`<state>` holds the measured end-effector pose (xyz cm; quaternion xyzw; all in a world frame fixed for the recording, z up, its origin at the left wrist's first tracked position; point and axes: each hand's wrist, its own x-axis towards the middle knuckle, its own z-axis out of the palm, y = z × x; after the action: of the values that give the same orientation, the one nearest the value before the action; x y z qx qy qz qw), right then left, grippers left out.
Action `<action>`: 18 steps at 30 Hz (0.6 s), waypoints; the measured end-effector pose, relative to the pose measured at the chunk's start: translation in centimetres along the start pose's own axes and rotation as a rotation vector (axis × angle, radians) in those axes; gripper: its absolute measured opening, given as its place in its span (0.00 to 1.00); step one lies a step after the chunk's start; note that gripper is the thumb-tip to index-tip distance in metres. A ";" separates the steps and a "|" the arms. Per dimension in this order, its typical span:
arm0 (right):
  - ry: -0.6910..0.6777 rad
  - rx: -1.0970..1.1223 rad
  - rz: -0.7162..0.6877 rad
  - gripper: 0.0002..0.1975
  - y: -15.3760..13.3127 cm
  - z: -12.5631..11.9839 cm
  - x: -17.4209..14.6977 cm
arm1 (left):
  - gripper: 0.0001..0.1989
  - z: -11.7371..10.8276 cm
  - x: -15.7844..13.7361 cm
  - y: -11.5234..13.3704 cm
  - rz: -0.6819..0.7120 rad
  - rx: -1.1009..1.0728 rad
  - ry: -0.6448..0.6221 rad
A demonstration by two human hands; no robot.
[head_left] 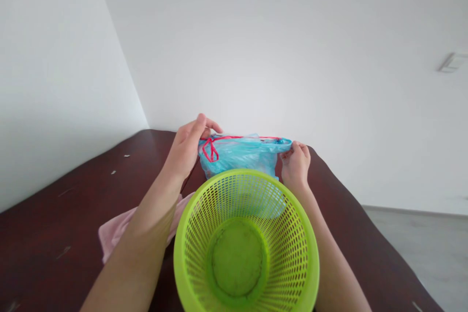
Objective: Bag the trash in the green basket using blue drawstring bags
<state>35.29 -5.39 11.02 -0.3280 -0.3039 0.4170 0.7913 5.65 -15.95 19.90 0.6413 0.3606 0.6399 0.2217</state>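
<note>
A thin blue plastic bag (241, 153) with a red drawstring (211, 150) is stretched between my two hands at the far side of the table. My left hand (190, 144) grips its left top edge, thumb raised and fingers behind the plastic. At the opposite corner, my right hand (297, 162) pinches the bag's rim. Nearer to me, between my forearms, stands a green perforated plastic basket (237, 258) with nothing inside it. The basket's rim hides the lower part of the bag.
A pink cloth (119, 229) lies on the dark red-brown table (47, 248), partly under my left forearm. White walls (274, 48) rise behind and to the left. A switch plate (452, 62) is on the wall at right, and pale floor (420, 243) shows beyond the table's right edge.
</note>
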 end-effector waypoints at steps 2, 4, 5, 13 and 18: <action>-0.042 -0.001 -0.014 0.17 -0.6 0.5 -0.6 | 0.30 -0.1 -0.1 0.4 0.002 -0.050 0.017; -0.152 -0.036 -0.057 0.15 -1.4 1.1 -1.6 | 0.25 -0.1 -0.2 0.7 -0.034 -0.072 -0.065; -0.232 -0.052 -0.077 0.14 -1.8 1.4 -2.1 | 0.23 0.0 -0.3 0.8 -0.051 -0.074 -0.113; -0.943 -0.286 0.107 0.26 -4.0 1.7 -4.2 | 0.16 1.0 -0.4 0.1 0.018 -0.095 -0.223; -1.128 -0.268 0.156 0.39 -4.7 0.6 -3.5 | 0.27 0.3 -0.6 0.0 -0.023 0.031 -0.132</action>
<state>35.32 -10.29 14.28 -0.1740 -0.7033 0.5421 0.4258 5.99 -16.34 19.44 0.6813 0.3625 0.5880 0.2422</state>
